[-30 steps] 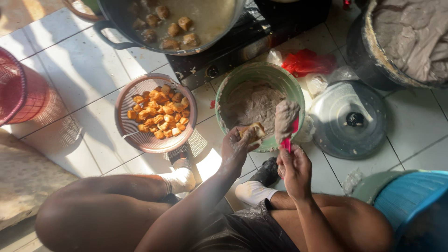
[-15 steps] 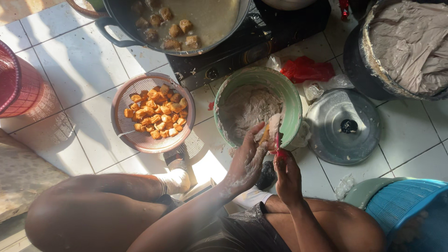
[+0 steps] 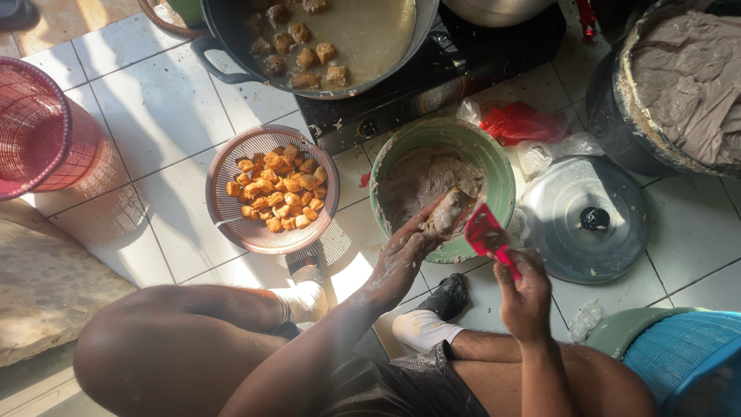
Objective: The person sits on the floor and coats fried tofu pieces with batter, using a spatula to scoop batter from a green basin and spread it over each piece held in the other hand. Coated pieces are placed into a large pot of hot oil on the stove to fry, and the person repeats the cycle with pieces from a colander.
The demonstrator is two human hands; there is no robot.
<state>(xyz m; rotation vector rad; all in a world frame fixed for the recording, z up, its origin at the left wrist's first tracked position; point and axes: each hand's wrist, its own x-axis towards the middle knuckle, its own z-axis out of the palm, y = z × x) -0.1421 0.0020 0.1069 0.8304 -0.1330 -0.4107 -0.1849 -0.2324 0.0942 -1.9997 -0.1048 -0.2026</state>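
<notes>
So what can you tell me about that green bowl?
The green bowl is round, looks like plastic, and sits upright on the white tiled floor beside the black stove. Grey-brown paste fills it and smears its rim. The left hand, holding a paste-covered piece, reaches over its near edge.

Bare arms and bare legs. The left hand (image 3: 401, 259) is smeared with pale grey paste up past the wrist; the right hand (image 3: 525, 297) looks cleaner. Dark, shiny shorts (image 3: 401, 386). Both feet wear socks (image 3: 421, 328), white at the ankle and black at the toes.
</notes>
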